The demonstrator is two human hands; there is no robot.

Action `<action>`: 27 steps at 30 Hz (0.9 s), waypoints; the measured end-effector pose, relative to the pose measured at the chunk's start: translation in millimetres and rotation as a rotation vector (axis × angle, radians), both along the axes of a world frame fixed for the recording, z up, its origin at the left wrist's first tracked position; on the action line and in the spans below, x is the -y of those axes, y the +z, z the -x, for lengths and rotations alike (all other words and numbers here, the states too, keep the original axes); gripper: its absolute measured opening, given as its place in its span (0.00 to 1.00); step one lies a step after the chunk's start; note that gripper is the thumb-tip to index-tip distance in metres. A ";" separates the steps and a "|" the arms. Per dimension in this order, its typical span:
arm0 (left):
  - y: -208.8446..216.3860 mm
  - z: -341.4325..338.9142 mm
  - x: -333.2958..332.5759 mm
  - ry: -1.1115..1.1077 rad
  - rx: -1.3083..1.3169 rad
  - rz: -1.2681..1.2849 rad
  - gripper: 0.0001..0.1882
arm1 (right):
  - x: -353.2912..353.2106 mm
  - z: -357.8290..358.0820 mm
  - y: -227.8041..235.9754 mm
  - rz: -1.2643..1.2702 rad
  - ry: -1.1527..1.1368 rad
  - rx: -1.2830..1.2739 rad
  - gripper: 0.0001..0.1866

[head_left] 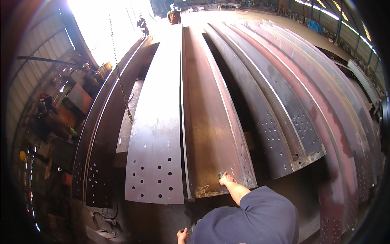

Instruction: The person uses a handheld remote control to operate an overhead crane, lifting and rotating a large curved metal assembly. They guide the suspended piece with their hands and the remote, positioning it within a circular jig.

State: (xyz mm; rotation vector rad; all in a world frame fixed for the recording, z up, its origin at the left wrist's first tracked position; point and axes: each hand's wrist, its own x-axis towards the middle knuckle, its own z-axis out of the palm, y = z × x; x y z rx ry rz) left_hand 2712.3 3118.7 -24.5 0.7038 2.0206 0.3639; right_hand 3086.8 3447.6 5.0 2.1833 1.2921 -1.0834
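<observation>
My right hand (pixel 227 179) reaches out to the near end of a brown steel beam (pixel 207 134). Its fingers are closed around a small dark object (pixel 221 175), too small to name, at the beam's inner surface. Next to that hand, a tangle of pale strands (pixel 206 191) lies on the beam's end. Low in the picture, in front of the beam ends, my left hand (pixel 183 235) hangs with its fingers curled; whatever it may hold is hidden. Left of the brown beam is a wide steel flange (pixel 154 162) with several round bolt holes.
More long steel beams (pixel 276 122) with drilled ends lie side by side to the right, with dark gaps between. A hanging chain (pixel 120 77) drops near the left beams (pixel 95 154). People stand at the far end (pixel 174 15) and left side (pixel 90 75).
</observation>
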 end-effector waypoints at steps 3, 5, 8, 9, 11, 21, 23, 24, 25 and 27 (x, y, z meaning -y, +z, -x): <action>15.2 -1.9 -14.2 0.000 0.002 -0.015 0.31 | 2.4 -6.7 2.4 -0.014 0.078 -0.022 0.48; -3.7 12.5 -12.1 -0.035 -0.053 -0.016 0.32 | 2.6 -13.2 6.0 -0.091 0.116 -0.029 0.46; -18.7 24.3 7.3 -0.030 -0.037 -0.029 0.33 | 13.0 -5.2 16.1 -0.243 0.065 -0.025 0.48; -24.5 28.8 13.8 -0.031 -0.058 -0.011 0.32 | 21.8 -5.4 11.2 -0.289 0.063 -0.011 0.49; -30.1 29.6 18.4 -0.024 -0.045 0.013 0.32 | 20.7 -11.1 0.6 -0.224 0.085 -0.009 0.48; 1.8 1.9 35.8 0.180 0.046 0.092 0.31 | 34.9 -5.4 -8.7 -0.158 0.151 0.026 0.46; 28.5 -12.0 26.3 0.243 0.096 0.097 0.31 | 33.4 -5.7 -12.6 -0.146 0.137 0.049 0.46; 42.0 -17.4 22.8 0.266 0.105 0.098 0.31 | 33.5 -5.7 -14.4 -0.138 0.131 0.060 0.46; 59.0 -23.8 19.5 0.279 0.112 0.097 0.31 | 33.9 -6.3 -17.0 -0.129 0.137 0.057 0.45; 55.6 -25.5 22.6 0.293 0.098 0.102 0.30 | 31.2 -3.1 -9.7 -0.124 0.158 0.053 0.42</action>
